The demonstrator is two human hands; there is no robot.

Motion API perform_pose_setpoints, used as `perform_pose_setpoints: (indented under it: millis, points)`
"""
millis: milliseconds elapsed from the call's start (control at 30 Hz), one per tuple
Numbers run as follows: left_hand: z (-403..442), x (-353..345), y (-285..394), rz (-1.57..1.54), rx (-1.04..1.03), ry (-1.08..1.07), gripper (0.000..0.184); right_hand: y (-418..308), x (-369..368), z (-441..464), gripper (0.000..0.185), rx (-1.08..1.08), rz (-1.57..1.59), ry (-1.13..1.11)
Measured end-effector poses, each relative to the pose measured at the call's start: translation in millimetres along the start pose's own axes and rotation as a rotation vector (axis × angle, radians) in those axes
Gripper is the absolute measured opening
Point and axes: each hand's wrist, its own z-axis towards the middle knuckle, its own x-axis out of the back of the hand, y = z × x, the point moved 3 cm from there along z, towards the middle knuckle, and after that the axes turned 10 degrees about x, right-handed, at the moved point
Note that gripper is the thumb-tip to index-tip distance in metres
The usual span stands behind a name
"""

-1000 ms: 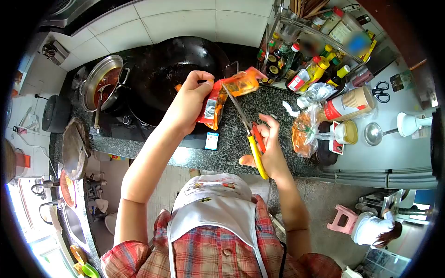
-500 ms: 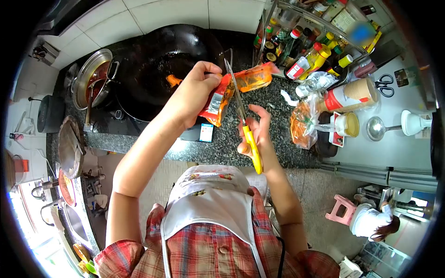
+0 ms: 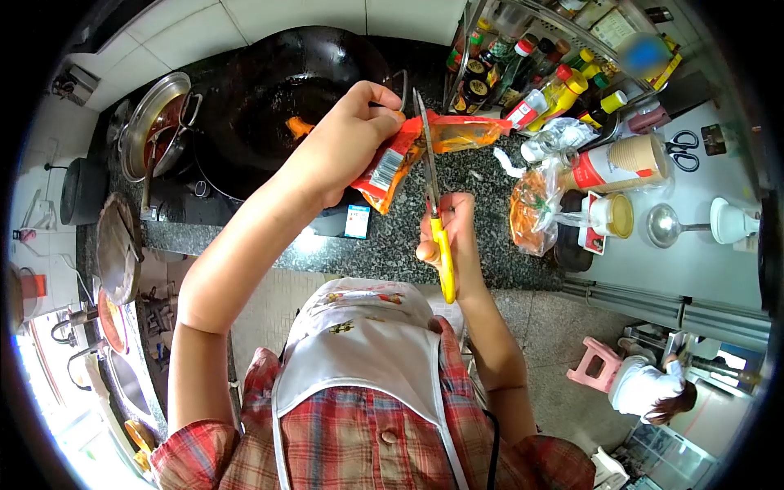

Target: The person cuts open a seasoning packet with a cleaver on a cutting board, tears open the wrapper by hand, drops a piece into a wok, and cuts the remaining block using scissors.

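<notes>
In the head view my left hand (image 3: 353, 135) pinches a red-and-orange plastic packet (image 3: 392, 166) with a barcode and orange smears, over the counter beside the wok. The packet is slit, and a long flap of it stretches out to the right. My right hand (image 3: 454, 237) grips scissors (image 3: 443, 260) with yellow handles. Their blades point away from me and cross the packet near its middle; whether both blades are closed on the plastic I cannot tell. Inside the black wok (image 3: 245, 155) lies a small orange lump (image 3: 299, 127).
A steel pot (image 3: 128, 147) with red contents and a ladle stands left of the wok. Sauce bottles (image 3: 563, 96) crowd the rack at the back right. A bag of orange food (image 3: 532, 214) lies on the counter's right. Another person (image 3: 653, 387) is at lower right.
My right fingers, earlier spread, have drawn in around the yellow handles. The packet and the scissor blades have moved slightly to the right and away from me. The whole view has shifted a little.
</notes>
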Motion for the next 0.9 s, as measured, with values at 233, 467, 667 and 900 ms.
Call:
perform_pose_setpoints:
  millis: [233,467,667,900]
  points:
    - [1.9,-6.8,2.5,0.005,-0.015,-0.023,0.017,-1.7,5.2,0.8,0.065,-0.159,0.264,-0.113]
    - [5.1,-7.8,0.4,0.193,-0.102,0.064,0.020,-20.1,13.2,12.5,0.086,-0.182,0.085,-0.149]
    - [10.1,-8.9,0.4,0.129,-0.038,0.033,0.024,-13.3,14.7,10.6,0.040,-0.082,-0.061,-0.101]
    - [12.5,-8.7,-5.5,0.106,0.078,-0.031,0.023,-4.4,12.8,-0.9,0.028,-0.265,0.275,-0.074]
